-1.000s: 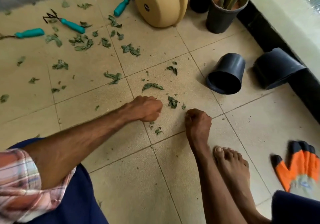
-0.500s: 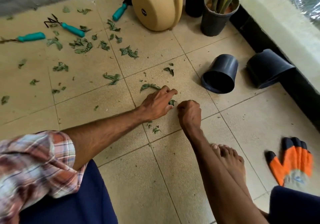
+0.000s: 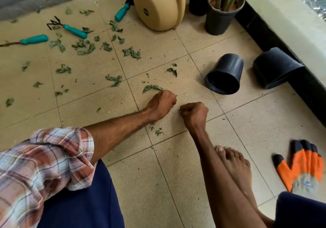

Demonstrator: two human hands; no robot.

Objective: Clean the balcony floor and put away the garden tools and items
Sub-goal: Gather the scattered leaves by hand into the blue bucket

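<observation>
both hands sit low on the tiled floor (image 3: 176,183), close together but apart. the left hand (image 3: 161,104) is curled into a fist, knuckles just beside a long curled leaf (image 3: 152,88); the right hand (image 3: 194,114) is also balled up tight. whether either fist holds scraps, i cannot tell. torn leaves (image 3: 84,47) lie scattered further out, around the teal-handled rake (image 3: 70,29) – well apart from the hands. an orange glove (image 3: 301,164) lies flat at the right, beyond a bare foot (image 3: 234,164).
</observation>
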